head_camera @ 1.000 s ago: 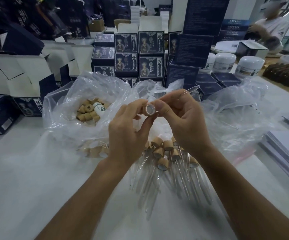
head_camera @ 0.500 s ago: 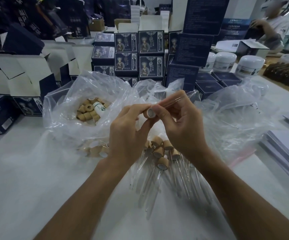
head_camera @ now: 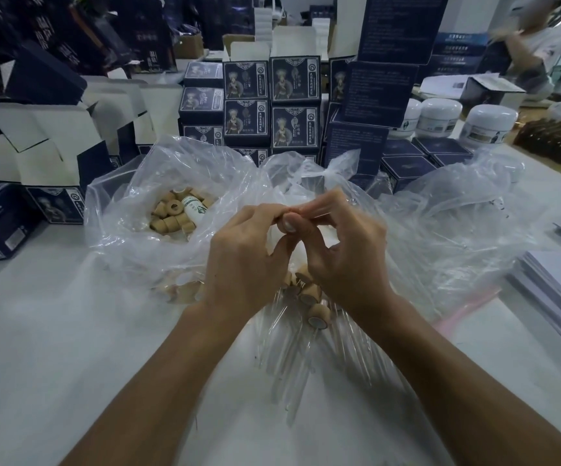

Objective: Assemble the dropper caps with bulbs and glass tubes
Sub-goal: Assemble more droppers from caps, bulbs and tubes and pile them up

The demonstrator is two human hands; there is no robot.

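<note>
Glass tube (head_camera: 346,202) now deeper in cap, fingers of both hands (head_camera: 292,230) pinching.

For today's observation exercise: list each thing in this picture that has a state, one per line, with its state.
left hand: pinching the cap
right hand: pinching the glass tube
cap: held, mostly hidden
glass tube: only its tip shows
plastic bag: open, loose caps inside
finished droppers: lying piled

Light brown round caps (head_camera: 171,216) sit in a clear plastic bag (head_camera: 131,196). Dark blue picture boxes (head_camera: 294,82) stand far. White round jars (head_camera: 489,124) far right. Pale grey tabletop (head_camera: 54,331).
</note>
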